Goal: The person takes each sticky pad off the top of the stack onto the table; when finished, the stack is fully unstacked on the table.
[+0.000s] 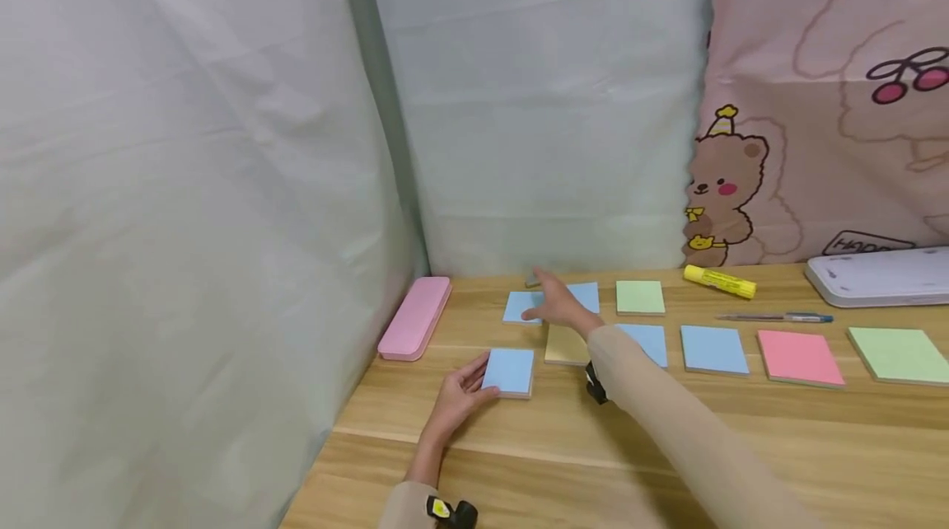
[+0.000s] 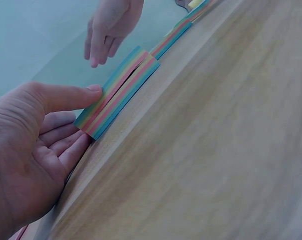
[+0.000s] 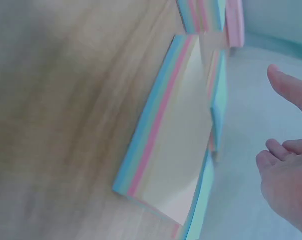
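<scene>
My left hand (image 1: pixel 454 404) grips a blue-topped pad of sticky notes (image 1: pixel 510 371) by its left side. In the left wrist view the thumb lies on its upper face and the fingers sit below its edge. Striped layers of that pad (image 2: pixel 110 102) show a thin gap between them. My right hand (image 1: pixel 559 304) reaches over the back row, thumb and fingers spread with nothing between them. Beneath and beside it are blue pads (image 1: pixel 519 307) and a yellow pad (image 1: pixel 565 345), whose pale top (image 3: pixel 176 145) fills the right wrist view. A small grey object (image 1: pixel 530 281) lies by the fingertips.
A pink case (image 1: pixel 417 319) lies at the left table edge. Rightward sit green (image 1: pixel 641 297), blue (image 1: pixel 714 349) and pink (image 1: pixel 799 358) pads, a pen (image 1: pixel 778 317), a yellow glue stick (image 1: pixel 719 281) and a white case (image 1: pixel 878 278). Curtains hang behind.
</scene>
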Demonstrator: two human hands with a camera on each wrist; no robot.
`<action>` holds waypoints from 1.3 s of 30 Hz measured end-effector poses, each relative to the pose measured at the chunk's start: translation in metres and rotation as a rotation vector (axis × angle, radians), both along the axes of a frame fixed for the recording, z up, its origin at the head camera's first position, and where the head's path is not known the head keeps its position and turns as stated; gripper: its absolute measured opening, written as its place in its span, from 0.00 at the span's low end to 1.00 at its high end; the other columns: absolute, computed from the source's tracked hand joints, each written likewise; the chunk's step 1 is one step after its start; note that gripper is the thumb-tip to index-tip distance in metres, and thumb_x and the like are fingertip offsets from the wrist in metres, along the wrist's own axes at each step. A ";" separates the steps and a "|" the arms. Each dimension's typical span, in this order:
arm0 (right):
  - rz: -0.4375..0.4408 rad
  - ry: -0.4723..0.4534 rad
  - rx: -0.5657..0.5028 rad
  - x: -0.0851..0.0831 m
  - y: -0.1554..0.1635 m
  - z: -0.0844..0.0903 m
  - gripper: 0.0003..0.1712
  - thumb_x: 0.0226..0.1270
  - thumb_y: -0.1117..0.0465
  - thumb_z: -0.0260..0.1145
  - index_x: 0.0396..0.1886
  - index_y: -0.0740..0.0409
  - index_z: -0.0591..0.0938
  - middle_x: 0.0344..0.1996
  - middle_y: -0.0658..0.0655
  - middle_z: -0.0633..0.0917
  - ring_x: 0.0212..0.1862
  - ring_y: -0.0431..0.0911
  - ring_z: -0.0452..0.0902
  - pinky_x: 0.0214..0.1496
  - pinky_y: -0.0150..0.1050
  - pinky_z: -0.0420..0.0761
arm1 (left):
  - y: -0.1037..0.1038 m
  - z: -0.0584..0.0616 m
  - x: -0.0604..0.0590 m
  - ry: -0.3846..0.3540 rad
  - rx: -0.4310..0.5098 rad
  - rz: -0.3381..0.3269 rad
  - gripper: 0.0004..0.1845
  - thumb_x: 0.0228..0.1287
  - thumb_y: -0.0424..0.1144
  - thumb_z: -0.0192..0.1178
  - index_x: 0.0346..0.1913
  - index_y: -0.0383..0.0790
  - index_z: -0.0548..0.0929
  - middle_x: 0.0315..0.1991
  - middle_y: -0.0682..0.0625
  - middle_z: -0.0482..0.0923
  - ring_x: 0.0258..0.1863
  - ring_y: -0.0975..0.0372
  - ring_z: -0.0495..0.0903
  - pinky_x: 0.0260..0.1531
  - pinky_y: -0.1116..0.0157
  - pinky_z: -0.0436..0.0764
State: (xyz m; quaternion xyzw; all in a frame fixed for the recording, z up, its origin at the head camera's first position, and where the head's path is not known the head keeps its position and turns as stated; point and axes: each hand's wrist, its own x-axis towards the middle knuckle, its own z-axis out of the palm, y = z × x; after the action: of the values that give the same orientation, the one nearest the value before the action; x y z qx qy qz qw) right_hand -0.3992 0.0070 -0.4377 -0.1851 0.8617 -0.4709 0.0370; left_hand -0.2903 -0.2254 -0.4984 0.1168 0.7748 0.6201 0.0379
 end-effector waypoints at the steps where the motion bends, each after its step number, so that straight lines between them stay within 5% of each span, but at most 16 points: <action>1: 0.003 0.007 -0.009 0.003 0.000 0.000 0.54 0.60 0.62 0.72 0.77 0.68 0.48 0.76 0.68 0.54 0.77 0.64 0.49 0.79 0.59 0.55 | 0.000 0.000 0.000 0.002 -0.005 0.001 0.36 0.58 0.25 0.66 0.68 0.23 0.64 0.69 0.28 0.63 0.69 0.41 0.65 0.64 0.66 0.74; 16: 0.170 0.043 -0.006 0.077 -0.006 -0.004 0.50 0.60 0.56 0.73 0.74 0.68 0.57 0.74 0.68 0.61 0.76 0.64 0.53 0.77 0.61 0.58 | 0.000 0.003 -0.002 0.023 -0.055 -0.003 0.35 0.59 0.27 0.66 0.69 0.25 0.65 0.69 0.29 0.64 0.69 0.42 0.66 0.66 0.61 0.73; 27: 0.221 0.023 0.037 0.086 -0.015 -0.022 0.55 0.51 0.58 0.79 0.72 0.73 0.59 0.71 0.73 0.63 0.70 0.65 0.63 0.69 0.58 0.72 | -0.001 0.001 -0.002 0.010 -0.098 -0.002 0.38 0.57 0.27 0.67 0.70 0.28 0.64 0.70 0.32 0.64 0.71 0.44 0.65 0.68 0.61 0.71; 39: 0.182 0.048 0.154 0.083 -0.026 -0.033 0.54 0.43 0.65 0.80 0.69 0.76 0.62 0.68 0.73 0.68 0.67 0.63 0.67 0.71 0.54 0.71 | -0.001 -0.002 -0.003 0.018 -0.073 -0.013 0.38 0.56 0.23 0.66 0.70 0.24 0.62 0.70 0.29 0.63 0.71 0.42 0.64 0.67 0.63 0.72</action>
State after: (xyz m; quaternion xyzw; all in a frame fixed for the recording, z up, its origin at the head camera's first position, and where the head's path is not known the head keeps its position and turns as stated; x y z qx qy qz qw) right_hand -0.3158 -0.0191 -0.4708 -0.2707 0.8755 -0.3936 0.0730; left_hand -0.2932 -0.2263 -0.5002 0.1258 0.7964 0.5903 0.0393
